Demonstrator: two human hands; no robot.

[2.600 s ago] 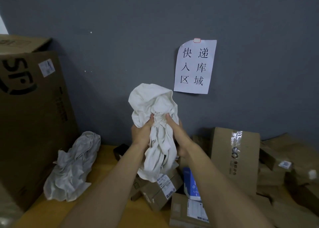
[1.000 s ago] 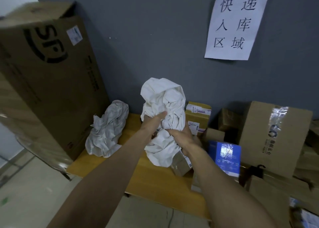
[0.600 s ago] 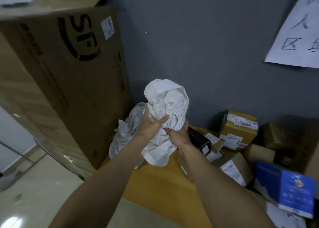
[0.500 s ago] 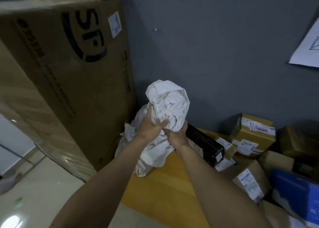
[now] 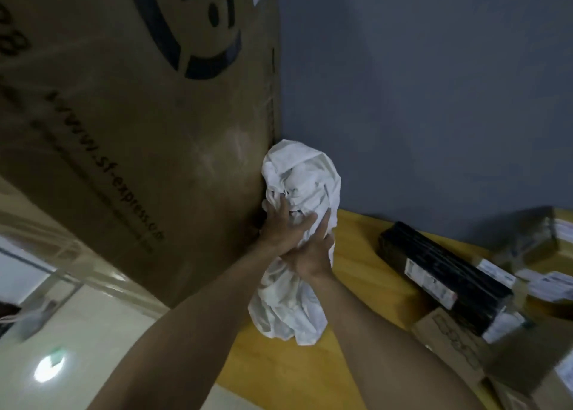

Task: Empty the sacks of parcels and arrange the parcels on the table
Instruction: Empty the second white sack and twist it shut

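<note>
A crumpled white sack [image 5: 302,177] is pushed into the corner between the big cardboard box and the grey wall, at the left end of the wooden table [image 5: 359,273]. My left hand [image 5: 283,223] presses on it with spread, straight fingers. My right hand [image 5: 313,251] lies just below and partly over the left, fingers straight against the cloth. More white cloth [image 5: 286,310] hangs or lies beneath my hands; whether it is a second sack I cannot tell. Parcels lie to the right: a long black box [image 5: 440,273] and a brown carton [image 5: 455,344].
A tall SF-express cardboard box [image 5: 139,115] stands at the table's left end. Further labelled parcels [image 5: 552,282] and a brown box [image 5: 527,232] crowd the right side. Bare wood shows between the sack and the black box. Pale floor [image 5: 77,347] lies lower left.
I have carried the bundled sack left into the corner beside the big box. My fingers, which gripped the bundle before, now lie straight and press it down.
</note>
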